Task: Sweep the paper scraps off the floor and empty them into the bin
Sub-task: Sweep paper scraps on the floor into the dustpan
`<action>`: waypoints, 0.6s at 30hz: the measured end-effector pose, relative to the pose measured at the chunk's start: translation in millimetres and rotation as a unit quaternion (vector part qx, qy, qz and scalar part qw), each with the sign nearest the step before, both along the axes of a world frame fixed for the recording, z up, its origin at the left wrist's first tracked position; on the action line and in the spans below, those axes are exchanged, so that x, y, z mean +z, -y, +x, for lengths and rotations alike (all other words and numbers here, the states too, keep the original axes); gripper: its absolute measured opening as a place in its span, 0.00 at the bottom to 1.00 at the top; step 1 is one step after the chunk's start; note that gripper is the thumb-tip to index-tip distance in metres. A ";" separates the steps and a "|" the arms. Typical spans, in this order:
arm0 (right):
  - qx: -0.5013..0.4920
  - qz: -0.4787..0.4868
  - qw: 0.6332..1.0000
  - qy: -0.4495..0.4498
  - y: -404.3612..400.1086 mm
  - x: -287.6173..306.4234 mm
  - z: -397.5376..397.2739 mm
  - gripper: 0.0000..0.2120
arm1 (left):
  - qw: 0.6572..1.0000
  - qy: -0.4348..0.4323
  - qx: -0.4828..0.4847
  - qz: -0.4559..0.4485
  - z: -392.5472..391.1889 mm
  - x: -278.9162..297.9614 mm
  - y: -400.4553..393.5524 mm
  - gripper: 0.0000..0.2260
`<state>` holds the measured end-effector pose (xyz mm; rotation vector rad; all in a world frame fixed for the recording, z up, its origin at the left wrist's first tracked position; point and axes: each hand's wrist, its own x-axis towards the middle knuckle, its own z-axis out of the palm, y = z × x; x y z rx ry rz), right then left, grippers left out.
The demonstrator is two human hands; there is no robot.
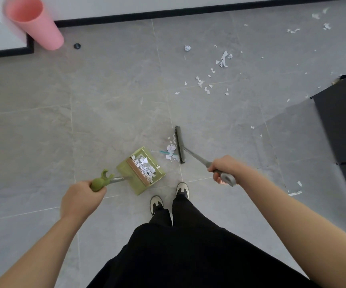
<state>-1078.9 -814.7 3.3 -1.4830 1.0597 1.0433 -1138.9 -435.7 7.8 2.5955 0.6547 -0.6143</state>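
White paper scraps (pixel 171 151), featherlight and easily scattered, lie between broom head (pixel 180 144) and green dustpan (pixel 141 170).
Left hand (pixel 80 199) grips the dustpan's handle, right hand (pixel 225 169) the broom's grey handle; short, gentle strokes probably suit. More scraps (pixel 223 59) lie further off; the pink bin (pixel 33 21) stands by the wall.

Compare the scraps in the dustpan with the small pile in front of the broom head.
The scraps in the dustpan lie collected inside the green dustpan; the pile by the broom lies on the bare floor tiles, against the broom head. The dustpan's load looks larger, the floor pile smaller and looser. Both are torn white paper.
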 end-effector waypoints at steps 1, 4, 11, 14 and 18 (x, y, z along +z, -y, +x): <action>0.014 -0.012 1.000 0.000 1.7 2.2 1.1 0.04 | 1.000 -0.001 0.002 -0.003 -0.8 -1.7 -0.8 0.16; 0.069 -0.060 0.996 0.006 8.5 4.8 7.3 0.04 | 1.000 -0.004 0.007 -0.009 -1.1 -6.2 -0.9 0.15; 0.170 -0.138 0.976 0.015 16.8 -8.9 28.0 0.07 | 1.000 -0.008 0.028 -0.009 -2.3 -16.4 -3.3 0.13; 0.179 -0.147 0.973 0.013 17.0 -17.8 30.8 0.06 | 0.999 -0.011 0.030 -0.010 -3.0 -19.9 -5.6 0.14; 0.197 -0.154 0.968 -0.002 17.3 -32.4 23.5 0.02 | 0.999 -0.016 0.044 -0.014 -3.5 -27.2 -7.5 0.14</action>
